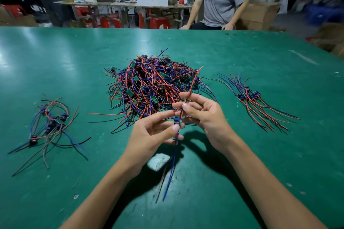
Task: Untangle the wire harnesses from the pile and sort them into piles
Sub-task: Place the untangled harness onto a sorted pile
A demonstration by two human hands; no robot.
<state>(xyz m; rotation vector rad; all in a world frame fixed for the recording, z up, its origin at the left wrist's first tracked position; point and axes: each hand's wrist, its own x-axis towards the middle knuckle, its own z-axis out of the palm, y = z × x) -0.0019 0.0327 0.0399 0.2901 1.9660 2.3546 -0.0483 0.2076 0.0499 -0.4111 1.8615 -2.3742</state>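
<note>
While pinched btwn left hand (154, 132) & right hand (202, 115), one harness (177, 122) above main pile (152, 83)

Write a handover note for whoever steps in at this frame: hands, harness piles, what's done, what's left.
Left hand: pinching the small board of one wire harness, blue and black leads hanging down toward the green table.
Right hand: holding the same harness's red lead, which points up.
Big tangled pile: centre of table, mostly unsorted.
Done: a neat, aligned pile on the right; a looser pile on the left.
Left: place the held harness on a pile, then keep pulling from the centre tangle.
</note>
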